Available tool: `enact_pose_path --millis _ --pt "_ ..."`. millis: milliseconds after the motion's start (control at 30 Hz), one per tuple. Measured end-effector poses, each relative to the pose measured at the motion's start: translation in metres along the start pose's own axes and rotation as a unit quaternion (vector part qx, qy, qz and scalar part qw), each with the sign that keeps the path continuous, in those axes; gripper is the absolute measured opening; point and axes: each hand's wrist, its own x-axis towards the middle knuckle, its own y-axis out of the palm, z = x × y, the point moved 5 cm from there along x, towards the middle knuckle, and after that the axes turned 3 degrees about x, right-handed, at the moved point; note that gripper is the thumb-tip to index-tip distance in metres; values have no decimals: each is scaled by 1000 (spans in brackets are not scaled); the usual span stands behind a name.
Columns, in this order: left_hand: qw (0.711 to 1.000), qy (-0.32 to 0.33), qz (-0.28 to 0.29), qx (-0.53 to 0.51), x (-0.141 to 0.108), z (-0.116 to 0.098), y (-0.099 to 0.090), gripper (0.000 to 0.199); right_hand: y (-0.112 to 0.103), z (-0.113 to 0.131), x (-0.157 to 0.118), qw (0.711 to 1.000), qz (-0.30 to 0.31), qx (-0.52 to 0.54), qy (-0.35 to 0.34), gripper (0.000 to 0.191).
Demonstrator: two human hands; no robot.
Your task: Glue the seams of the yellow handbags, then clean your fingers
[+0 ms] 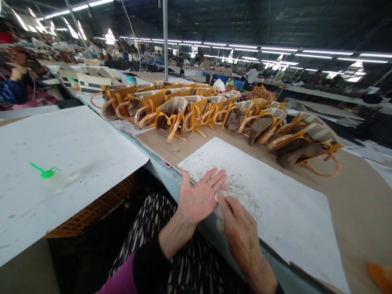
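Observation:
My left hand [200, 197] is held palm up with its fingers spread, over the near edge of a white sheet [284, 208] marked with dark smudges. Close against its little-finger side, my right hand [240, 226] has its fingers closed round a pale, crumpled white rag [219, 219]. Most of the rag is hidden by the fingers. Beyond the sheet stand rows of mustard-yellow handbags [171, 114] with wrapped handles, their tops open.
To the left, a second white-topped table [76, 134] carries a clear bottle with a green spout [47, 173]. Below it sits an orange plastic crate [101, 208]. A metal post [165, 41] rises behind the bags. A person's arm [15, 87] shows at far left.

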Motion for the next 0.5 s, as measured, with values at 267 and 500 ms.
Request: enact_pose_path --millis 267,500 --pt "999 14 -19 -27 2 -3 -2 93 0 2 -2 999 -5 38 -11 38" --pt "1000 10 -8 -23 0 -3 -1 90 0 10 -4 1000 -7 21 7 58"
